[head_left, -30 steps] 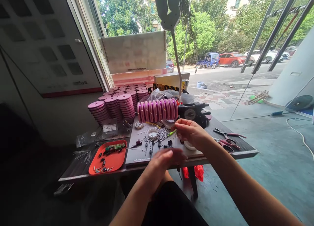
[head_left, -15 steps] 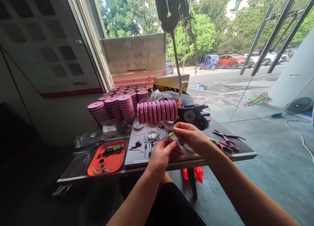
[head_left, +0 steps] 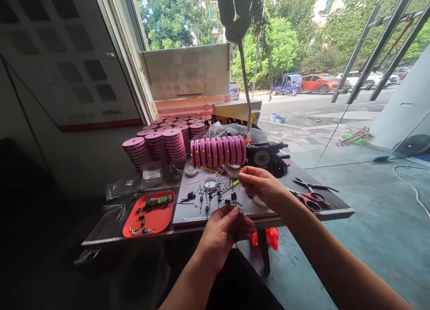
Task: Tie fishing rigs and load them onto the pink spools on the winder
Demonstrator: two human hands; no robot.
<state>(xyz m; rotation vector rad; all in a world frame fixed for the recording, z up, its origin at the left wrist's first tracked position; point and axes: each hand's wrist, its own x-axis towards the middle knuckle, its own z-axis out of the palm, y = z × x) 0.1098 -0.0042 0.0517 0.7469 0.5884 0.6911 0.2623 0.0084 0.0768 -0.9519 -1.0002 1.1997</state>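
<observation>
My right hand (head_left: 260, 183) is closed in a pinch above the board, beside a yellow-green stick (head_left: 235, 183). A faint thin line seems to run down from its fingertips. Lower and nearer to me, my left hand (head_left: 223, 225) is pinched at the board's front edge. Whatever its fingertips hold is too small to make out. Small black parts on thin stems (head_left: 207, 209) lie just beyond it. Farther off are loose white beads (head_left: 225, 182) and a white ring-shaped dish (head_left: 210, 183). Behind both hands, pink spools (head_left: 218, 152) sit in a row on a black winding device (head_left: 268, 157).
An orange tray (head_left: 164, 220) with small parts lies on the left. Stacked pink discs (head_left: 134, 142) and plastic bags (head_left: 151, 175) stand behind it. Pliers (head_left: 316, 185) and scissors (head_left: 311, 201) lie at the right. The table's front edge (head_left: 134, 238) runs close to me.
My left hand has moved down and slightly right, away from the right hand, so the gap between them is wider. My right hand stays nearly in place. The view has shifted slightly.
</observation>
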